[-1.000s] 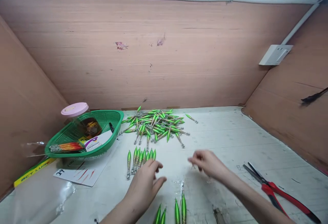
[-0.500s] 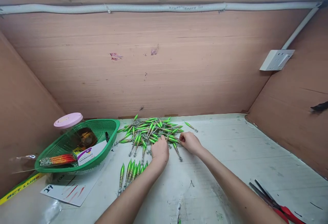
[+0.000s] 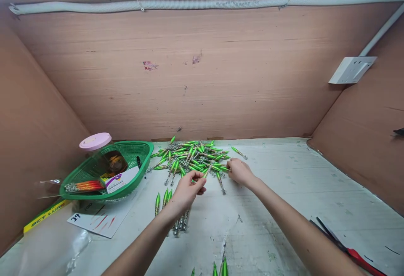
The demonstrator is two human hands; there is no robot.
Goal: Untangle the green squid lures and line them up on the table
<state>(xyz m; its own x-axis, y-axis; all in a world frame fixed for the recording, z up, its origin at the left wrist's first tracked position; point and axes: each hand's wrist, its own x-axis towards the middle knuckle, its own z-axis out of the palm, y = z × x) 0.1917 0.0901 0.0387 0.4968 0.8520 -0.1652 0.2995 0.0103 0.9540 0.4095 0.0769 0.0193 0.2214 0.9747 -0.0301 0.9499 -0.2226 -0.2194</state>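
A pile of green fishing lures [image 3: 189, 155] with speckled bodies and metal hook crowns lies by the back wall. At the pile's front edge, my left hand [image 3: 189, 189] is closed, with a lure [image 3: 208, 169] pinched between thumb and fingertips. My right hand [image 3: 240, 171] is closed at the pile's right edge, its fingertips pinching the end of another lure [image 3: 222, 168]; they partly hide that end. Beneath my left forearm, a row of lures [image 3: 157, 203] is partly covered. More green lure tips [image 3: 224, 267] show at the bottom edge.
On the left, a green basket [image 3: 147, 166] holds a pink-lidded jar [image 3: 95, 141], orange lures [image 3: 85, 187] and a card. A marked paper [image 3: 104, 221] and plastic bag [image 3: 52, 242] lie below it. Red-handled scissors [image 3: 353, 253] rest at the lower right. A lone lure [image 3: 239, 153] lies beyond my right hand.
My left hand has drawn back from the pile toward me, with a lure now showing in its fingertips. My right hand stays at the pile's right edge. The view has shifted slightly.
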